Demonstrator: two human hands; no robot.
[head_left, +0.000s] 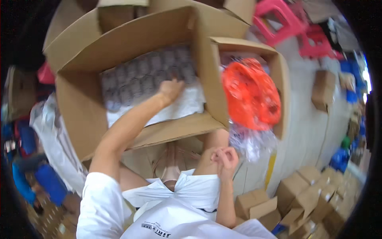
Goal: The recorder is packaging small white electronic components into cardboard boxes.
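Observation:
My left hand [172,91] reaches into a large open cardboard box [79,113], fingers bent down at the end of a row of small clear-wrapped pieces [137,85]. The pieces stand close together in rows and look greyish and blurred. What those fingertips hold is hidden. White sheet material [159,113] lies in front of the rows, inside the box. Over my right thigh, my right hand [225,157] is raised with its fingers curled in toward the thumb, and nothing shows between them.
A smaller cardboard box [281,91] adjoins on the right, holding a red plastic bag [252,93] and clear plastic film [254,141] draped over its front. Pink stools [278,20] stand at the far right. Brown cartons [294,191] crowd the near right; a white sack [55,139] leans at left.

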